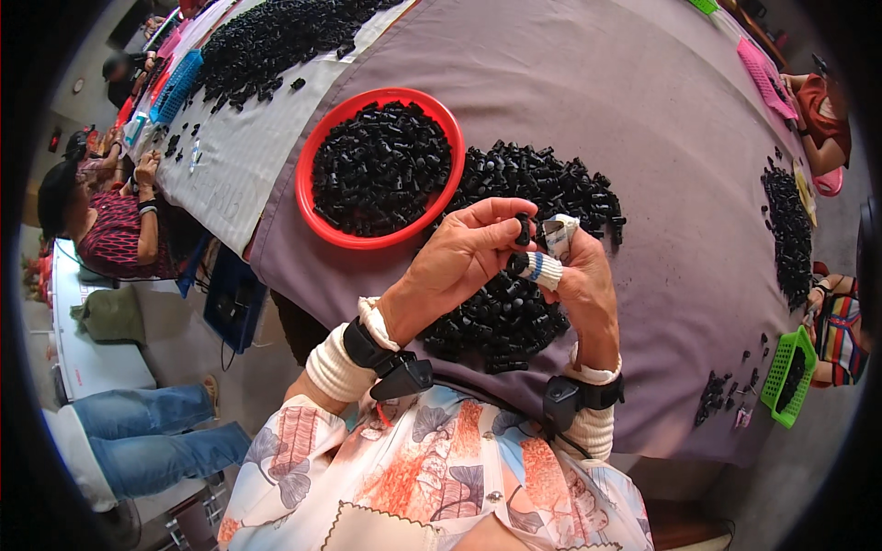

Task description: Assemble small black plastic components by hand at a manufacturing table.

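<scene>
Above the front of the table my two hands come close together. My left hand [459, 250] pinches a small black plastic part [524, 230] between thumb and fingertips. My right hand [590, 283] is beside it, fingers curled, with white wraps on thumb and forefinger; the thumb wrap [542, 269] has a blue stripe. Another dark piece [518, 264] shows at that thumb's tip; I cannot tell which hand holds it. Under and behind my hands spreads a heap of like black parts [501, 317]. To the left, a red round basin [307, 188] is filled with them.
A grey cloth covers the table [643, 92]. More black parts [276, 46] lie heaped at the far left, others [788, 230] at the right edge near a green basket [776, 404] and a pink basket [758, 69]. People sit along both sides; someone in jeans [156, 427] is at lower left.
</scene>
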The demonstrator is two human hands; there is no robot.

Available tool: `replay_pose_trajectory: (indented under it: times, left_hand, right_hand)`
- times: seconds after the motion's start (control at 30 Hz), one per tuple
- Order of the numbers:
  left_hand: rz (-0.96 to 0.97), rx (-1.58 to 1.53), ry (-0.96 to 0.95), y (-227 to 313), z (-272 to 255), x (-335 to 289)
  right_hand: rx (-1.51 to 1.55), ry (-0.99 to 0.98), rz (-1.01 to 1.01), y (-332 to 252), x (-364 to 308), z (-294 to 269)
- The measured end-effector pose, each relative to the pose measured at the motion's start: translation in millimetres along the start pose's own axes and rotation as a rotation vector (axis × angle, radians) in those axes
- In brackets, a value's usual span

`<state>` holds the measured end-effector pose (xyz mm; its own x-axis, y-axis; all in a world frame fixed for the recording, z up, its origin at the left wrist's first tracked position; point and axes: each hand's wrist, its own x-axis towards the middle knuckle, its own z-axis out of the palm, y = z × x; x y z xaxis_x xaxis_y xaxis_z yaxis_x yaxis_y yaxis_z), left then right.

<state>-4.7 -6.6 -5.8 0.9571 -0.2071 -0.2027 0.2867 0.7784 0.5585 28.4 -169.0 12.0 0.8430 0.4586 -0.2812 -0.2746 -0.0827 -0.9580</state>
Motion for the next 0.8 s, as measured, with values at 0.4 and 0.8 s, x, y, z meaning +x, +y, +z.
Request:
replay_pose_trajectory:
  times: [0.4,0.8]
  left_hand:
    - [-0.028,-0.015,-0.045,3.5,0.5,-2.0]
    - [-0.032,0.054,-0.005,3.5,2.3,-1.6]
  right_hand:
    - [-0.182,-0.041,-0.057,-1.1,4.3,-2.1]
    - [-0.315,-0.035,-0.132,4.3,6.2,-2.5]
